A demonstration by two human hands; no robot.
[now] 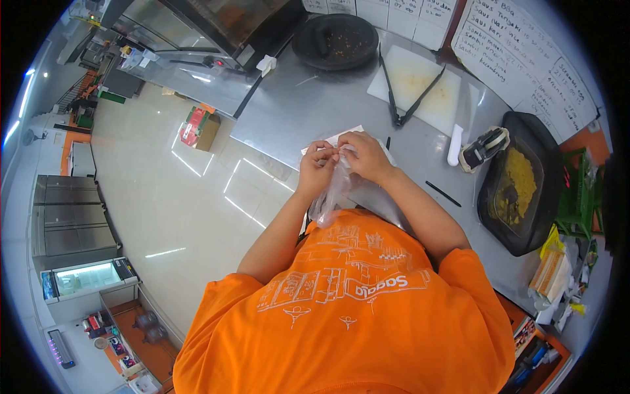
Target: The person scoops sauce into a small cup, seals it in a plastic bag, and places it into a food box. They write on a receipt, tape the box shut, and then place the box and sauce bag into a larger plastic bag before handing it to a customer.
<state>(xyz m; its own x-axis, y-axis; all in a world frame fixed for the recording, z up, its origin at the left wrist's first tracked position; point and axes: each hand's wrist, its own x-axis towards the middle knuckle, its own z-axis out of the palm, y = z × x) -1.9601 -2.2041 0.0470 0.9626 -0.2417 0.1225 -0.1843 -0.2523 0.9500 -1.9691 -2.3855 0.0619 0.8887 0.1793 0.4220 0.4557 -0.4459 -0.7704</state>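
Note:
My left hand [317, 167] and my right hand [365, 155] meet at the near edge of the steel table, fingertips pinched together. Between them they grip the top of a clear plastic bag [330, 197], whose body hangs down in front of the orange shirt. Whatever the bag may contain cannot be made out. Behind the fingers lies a white, paper-like piece [351, 132], partly hidden by the hands. A dark pen [443, 194] rests on the table to the right of my right hand.
Black tongs [398, 118] lie against a white cutting board [420, 85], near a white-handled knife [455, 146]. A stone mortar [335, 41] stands at the back. On the right is a black tray [493, 210] with yellow food. A cardboard box [207, 131] sits on the floor.

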